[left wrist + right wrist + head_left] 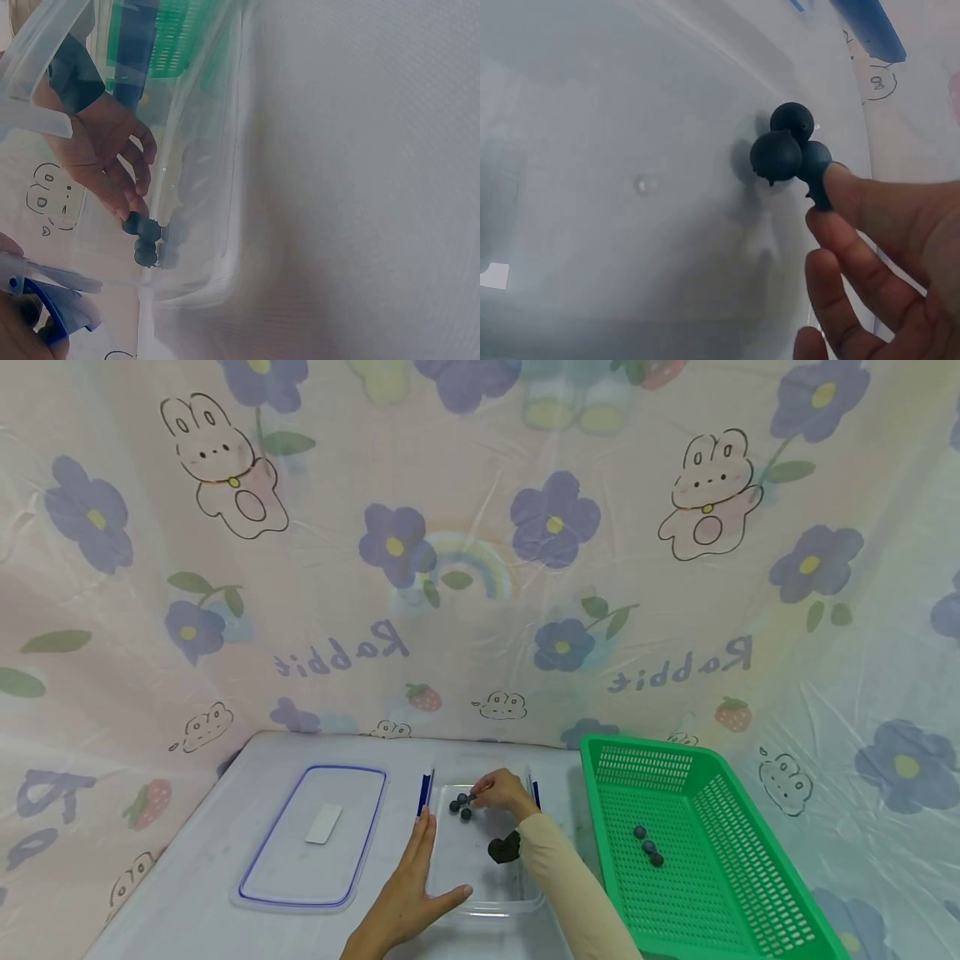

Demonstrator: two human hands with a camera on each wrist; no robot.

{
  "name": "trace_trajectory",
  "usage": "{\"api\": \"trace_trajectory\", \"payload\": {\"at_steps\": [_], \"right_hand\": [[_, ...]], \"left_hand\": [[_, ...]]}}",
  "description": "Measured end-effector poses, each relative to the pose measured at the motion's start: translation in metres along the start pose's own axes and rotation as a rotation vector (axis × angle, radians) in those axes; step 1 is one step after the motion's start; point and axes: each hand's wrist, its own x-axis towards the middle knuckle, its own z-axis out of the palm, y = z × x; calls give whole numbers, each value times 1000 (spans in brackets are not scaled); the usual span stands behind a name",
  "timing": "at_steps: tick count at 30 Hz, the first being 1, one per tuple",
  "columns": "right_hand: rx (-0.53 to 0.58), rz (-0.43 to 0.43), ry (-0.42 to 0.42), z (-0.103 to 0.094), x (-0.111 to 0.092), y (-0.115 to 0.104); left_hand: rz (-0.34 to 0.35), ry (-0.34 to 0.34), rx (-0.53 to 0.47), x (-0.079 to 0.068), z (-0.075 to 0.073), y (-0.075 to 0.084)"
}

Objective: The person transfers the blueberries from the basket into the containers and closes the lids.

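A clear plastic box [491,907] with blue clasps sits in front of me. My right hand [504,790] reaches in near its far end and pinches a blueberry [822,192] between thumb and index finger. More blueberries [776,157] cluster right beside it at the box floor. My left hand [408,889] is at the box's left wall, its fingers straight and its thumb spread toward the near end. In the left wrist view, the fingers [22,334] of that hand show behind a blue clasp [64,307].
At the right stands a green perforated basket [600,827] with three blueberries [648,847] on its floor. The clear lid [292,868], edged in blue and bearing a white label [324,824], lies on the table to the left. A patterned curtain [465,635] hangs behind.
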Motion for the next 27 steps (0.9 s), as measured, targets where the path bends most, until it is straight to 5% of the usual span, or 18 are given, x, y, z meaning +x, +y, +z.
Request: {"api": "trace_trajectory", "payload": {"at_steps": [27], "right_hand": [[-75,-41,-58,1,-8,-1]], "left_hand": [[-13,-18,-11,1,-1,1]]}}
